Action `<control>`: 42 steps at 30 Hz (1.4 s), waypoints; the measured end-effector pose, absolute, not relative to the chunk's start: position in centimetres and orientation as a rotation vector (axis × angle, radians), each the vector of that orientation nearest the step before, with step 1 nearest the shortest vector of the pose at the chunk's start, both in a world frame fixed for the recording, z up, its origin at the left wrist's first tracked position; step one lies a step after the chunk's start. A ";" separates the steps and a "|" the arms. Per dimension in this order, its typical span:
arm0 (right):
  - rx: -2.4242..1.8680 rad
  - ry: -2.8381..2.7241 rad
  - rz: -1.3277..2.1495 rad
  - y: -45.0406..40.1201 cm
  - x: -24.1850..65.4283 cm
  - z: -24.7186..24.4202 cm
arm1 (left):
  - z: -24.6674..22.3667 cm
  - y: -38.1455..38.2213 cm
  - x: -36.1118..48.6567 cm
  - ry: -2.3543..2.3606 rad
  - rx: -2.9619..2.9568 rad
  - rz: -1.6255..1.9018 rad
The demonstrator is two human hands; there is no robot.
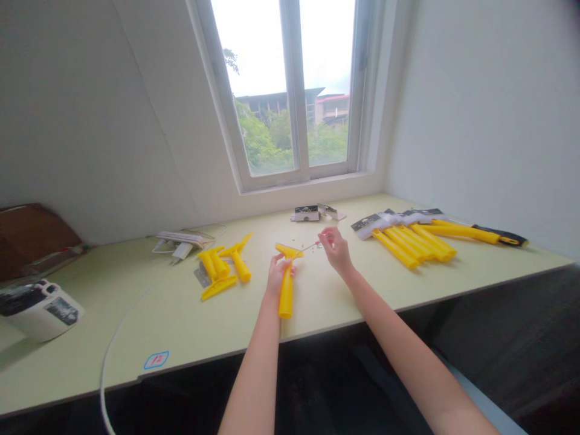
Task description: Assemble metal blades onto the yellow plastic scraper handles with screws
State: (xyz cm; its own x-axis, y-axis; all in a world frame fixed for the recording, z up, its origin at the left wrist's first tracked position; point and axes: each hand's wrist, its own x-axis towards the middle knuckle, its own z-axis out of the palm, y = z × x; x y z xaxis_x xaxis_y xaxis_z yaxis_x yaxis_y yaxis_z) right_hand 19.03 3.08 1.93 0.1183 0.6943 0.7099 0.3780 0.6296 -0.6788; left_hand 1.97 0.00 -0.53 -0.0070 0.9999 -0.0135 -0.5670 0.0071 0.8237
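My left hand (275,275) is closed around the neck of a yellow scraper (286,296), whose hollow handle points toward me over the table's front edge. Pinched in my right hand (336,251) is a screwdriver (310,246) with a reddish handle and thin metal shaft. Its tip meets or nearly meets the scraper's head; exact contact is too small to tell. Several tiny screws (313,249) lie on the table behind the shaft. Left of my left hand rests a group of yellow scraper heads with short handles (220,266), a grey metal blade (202,278) beside them.
Several packaged yellow handles (408,244) lie at right, near a black-gripped tool (502,235). Small boxes (307,213) sit by the window. A power strip (181,241), white container (45,314) and cardboard box (36,238) stand left. A white cable (111,344) crosses the table's front edge.
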 end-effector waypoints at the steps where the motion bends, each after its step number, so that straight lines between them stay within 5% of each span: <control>1: -0.946 -1.516 0.295 3.1 19.0 1.9 | -0.5 0.0 2.0 0.765 0.744 1.438; 42: -0.951 -1.556 0.224 3.6 19.3 1.3 | -0.7 0.2 1.9 0.780 0.743 1.433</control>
State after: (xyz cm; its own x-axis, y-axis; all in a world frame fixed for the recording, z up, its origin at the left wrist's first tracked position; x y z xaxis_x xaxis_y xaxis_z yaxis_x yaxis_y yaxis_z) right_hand 19.28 3.59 1.29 0.0753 0.6714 0.7373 0.4361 0.6427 -0.6299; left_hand 1.90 0.16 -0.71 -0.0104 0.9997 -0.0201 -0.5596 0.0109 0.8287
